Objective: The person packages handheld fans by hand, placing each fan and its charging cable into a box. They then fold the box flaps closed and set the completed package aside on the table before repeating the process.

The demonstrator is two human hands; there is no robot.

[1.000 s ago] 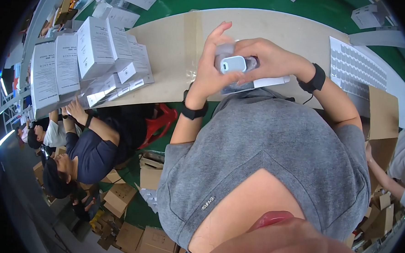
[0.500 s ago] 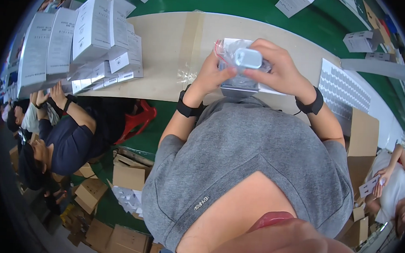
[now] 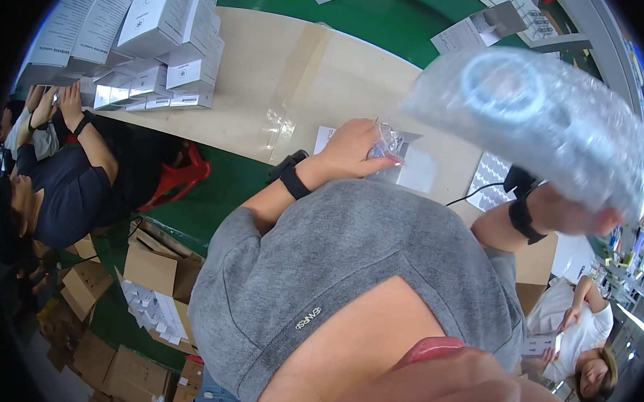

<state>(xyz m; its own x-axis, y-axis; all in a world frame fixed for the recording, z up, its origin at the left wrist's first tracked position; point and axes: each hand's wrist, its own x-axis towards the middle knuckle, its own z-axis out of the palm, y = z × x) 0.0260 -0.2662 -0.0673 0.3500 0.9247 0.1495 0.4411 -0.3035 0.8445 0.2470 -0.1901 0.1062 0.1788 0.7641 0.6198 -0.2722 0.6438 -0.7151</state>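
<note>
Far left: co-worker in dark top [image 3: 75,188], hands up at the stack of white boxes [image 3: 156,21]; stack's top is cut off by the frame edge. Red stool [image 3: 181,175] behind that person, partly hidden. Below, an open carton [image 3: 151,272] full of small white boxes.

Centre: desk [image 3: 252,73] with a tape strip [image 3: 299,76] across it. Left hand [image 3: 350,148] is low over the desk, thumb and fingers partly closed on a crumpled clear plastic bag [image 3: 391,141]. Contents hard to make out, something bluish. White box [image 3: 417,171] sits just under and right of it, partly covered.

Right: bubble-wrapped pack [image 3: 530,117] is in the air, close to the camera, well apart from the left hand. Right hand [image 3: 580,213] has hold of its lower edge; fingers blurred and mostly behind the wrap, so can't tell how far they close. Pale ring shows through; rest of contents unclear. Pack blocks part of the desk. Far right: co-worker in white [image 3: 578,316] holding a white piece [image 3: 540,345].
</note>
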